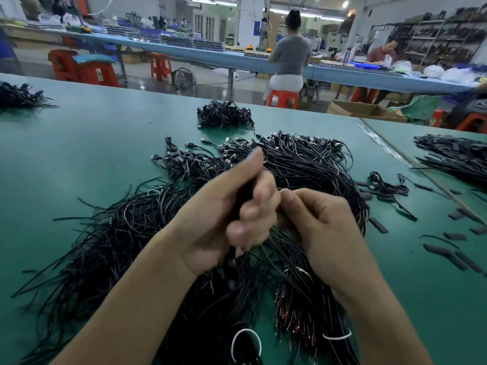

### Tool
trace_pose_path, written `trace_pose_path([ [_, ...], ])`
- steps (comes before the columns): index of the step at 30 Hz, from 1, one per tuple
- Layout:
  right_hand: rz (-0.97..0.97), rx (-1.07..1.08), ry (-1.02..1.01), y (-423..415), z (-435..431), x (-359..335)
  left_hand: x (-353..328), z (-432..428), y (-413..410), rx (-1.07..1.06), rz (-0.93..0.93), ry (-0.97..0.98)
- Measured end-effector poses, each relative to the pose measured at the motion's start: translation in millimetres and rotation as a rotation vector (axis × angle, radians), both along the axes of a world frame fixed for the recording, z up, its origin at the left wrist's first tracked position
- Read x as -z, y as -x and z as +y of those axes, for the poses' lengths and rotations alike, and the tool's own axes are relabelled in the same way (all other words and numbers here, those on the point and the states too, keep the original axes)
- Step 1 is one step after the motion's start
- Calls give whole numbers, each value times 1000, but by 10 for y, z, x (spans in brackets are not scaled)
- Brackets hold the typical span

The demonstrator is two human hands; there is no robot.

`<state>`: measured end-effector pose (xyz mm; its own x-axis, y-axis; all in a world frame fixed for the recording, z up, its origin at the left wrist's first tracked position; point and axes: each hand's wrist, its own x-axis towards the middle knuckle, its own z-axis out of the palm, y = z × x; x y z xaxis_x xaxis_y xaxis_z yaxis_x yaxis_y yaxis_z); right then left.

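Step in hand, as judged: gathering loose cables into one bundle. The left hand [232, 206] is curled fully round the cable bundle [244, 197] and holds it above the cable heap [311, 164] on the green table [79, 159]. The right hand [324, 225] sits just right of it, fingers curled, thumb tip against forefinger; whether it pinches a cable cannot be told. The bundle's long axis runs near to far, upper end tilted slightly right. The next move likely calls for feeding another cable into the left grip, ends aligned.
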<state>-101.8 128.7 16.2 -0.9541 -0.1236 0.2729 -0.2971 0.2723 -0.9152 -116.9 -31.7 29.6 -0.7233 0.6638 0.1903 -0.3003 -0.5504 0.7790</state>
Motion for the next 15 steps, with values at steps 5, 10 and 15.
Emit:
trace_pose_path([
  [5,-32,-138,-392,-63,-89,3,137,80,139,-552,43,-59],
  [10,46,-143,-423,-78,8,-22,328,110,180,-856,449,765],
  [15,92,-94,-278,-11,173,-37,265,126,65,-409,306,898],
])
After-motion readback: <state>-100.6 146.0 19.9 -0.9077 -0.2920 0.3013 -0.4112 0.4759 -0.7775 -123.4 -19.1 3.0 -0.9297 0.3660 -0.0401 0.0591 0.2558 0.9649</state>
